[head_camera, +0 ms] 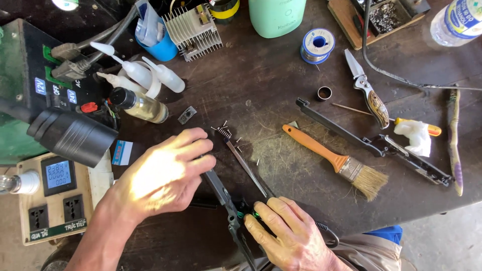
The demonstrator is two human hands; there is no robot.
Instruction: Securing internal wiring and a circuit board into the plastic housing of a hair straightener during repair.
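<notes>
Big dark worktable (281, 75) first: lots of stuff on it, so go slow & keep arms low.

Left hand (163, 173) lies palm down, fingers curled over the top end of a thin black tool (226, 200), pressing it flat on the table. Best to keep that push steady so it can't slide.

Right hand (288, 233) is near the table's front edge, fingers bent & pinching a small green part (249, 215) where the black tool and a long thin metal strip (246, 168) meet. Grip looks tight; can't tell exactly what the part is.

Paintbrush (334, 160) w/ orange handle lies to the right, well apart, not in the way.

Tiny spring (224, 133) & little pins (240, 143) sit just past the left fingertips. Don't bump them, I think; they'd roll off and get lost.
</notes>
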